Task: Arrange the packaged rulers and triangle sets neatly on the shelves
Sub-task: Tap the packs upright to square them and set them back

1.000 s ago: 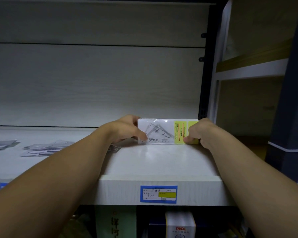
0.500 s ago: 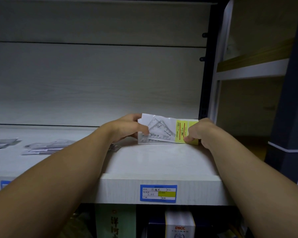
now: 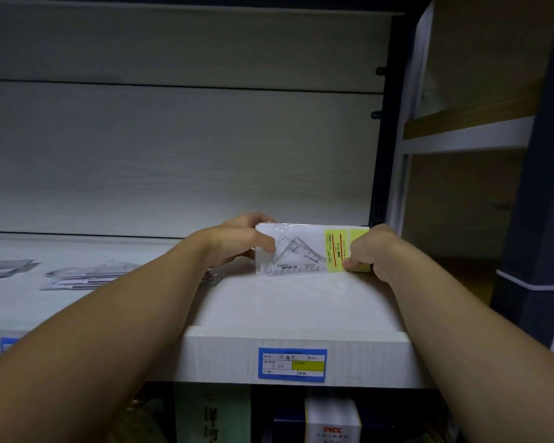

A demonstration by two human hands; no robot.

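**Triangle set held upright at back of shelf**

Loose packets [image 3: 87, 276] lie flat on the shelf [image 3: 269, 308], far left. Left hand [image 3: 237, 243] grips the left end of the triangle set [image 3: 301, 251], fingers curled round its edge. The packet stands on its long edge, near the back wall. Right hand [image 3: 368, 251] pinches its yellow-labelled right end. A blue price tag [image 3: 292, 365] sits on the shelf's front edge.

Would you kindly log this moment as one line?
step: standing set upright | left hand: holds triangle set | right hand: pinches its yellow end | on: shelf
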